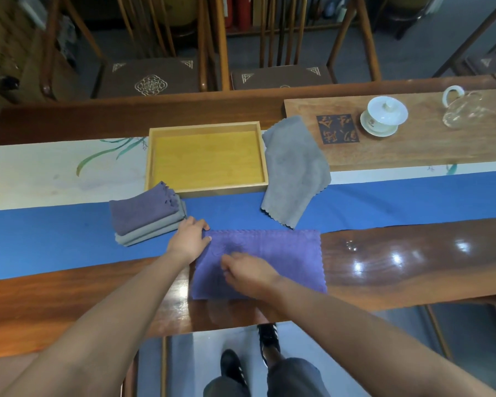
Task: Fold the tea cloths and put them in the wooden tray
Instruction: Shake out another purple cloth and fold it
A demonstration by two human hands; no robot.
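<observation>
Purple tea cloth is lying flat at the near table edge, half on the blue runner, half on bare wood. Left hand is pinching its far-left corner, fingers closed on the fabric. Right hand is pressing down on the cloth's middle, fingers curled; can't tell if it's actually gripping. Folded stack is sitting just left of it. Grey cloth is lying unfolded beside the wooden tray, overlapping the tea board.
</observation>
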